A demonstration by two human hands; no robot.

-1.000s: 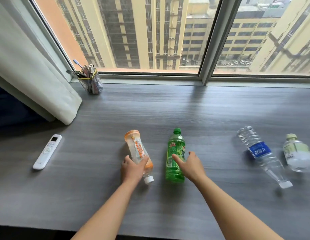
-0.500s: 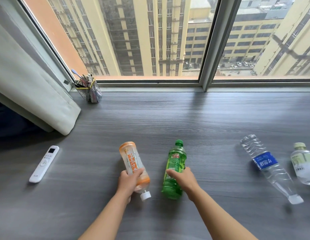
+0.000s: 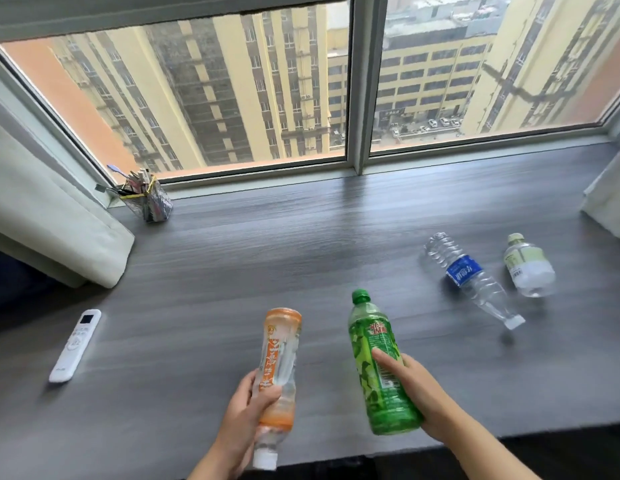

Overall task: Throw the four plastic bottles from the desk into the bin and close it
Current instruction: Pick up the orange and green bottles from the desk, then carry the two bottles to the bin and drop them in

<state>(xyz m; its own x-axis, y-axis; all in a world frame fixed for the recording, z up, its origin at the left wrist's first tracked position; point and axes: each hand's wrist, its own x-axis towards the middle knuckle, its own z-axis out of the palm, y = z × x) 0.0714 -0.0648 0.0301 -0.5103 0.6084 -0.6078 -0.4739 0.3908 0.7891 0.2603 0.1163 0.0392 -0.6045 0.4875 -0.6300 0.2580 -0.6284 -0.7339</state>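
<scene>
My left hand (image 3: 242,420) grips an orange-labelled clear bottle (image 3: 279,362) near its neck, white cap toward me, lifted off the grey desk (image 3: 301,244). My right hand (image 3: 422,393) holds a green bottle (image 3: 374,362) around its lower half, green cap pointing away, also raised above the desk's front edge. On the desk to the right lie a clear water bottle with a blue label (image 3: 469,275) and a short clear bottle with a pale green cap (image 3: 526,265). No bin is in view.
A white remote control (image 3: 76,344) lies at the left of the desk. A clear pen holder (image 3: 149,199) stands at the back left by the window. Curtains hang at the left (image 3: 49,220) and right (image 3: 609,195) edges.
Both hands closed around the orange and green bottles and lifted them off the desk toward me. The view pulled back and tilted up. The two right-hand bottles have not moved.
</scene>
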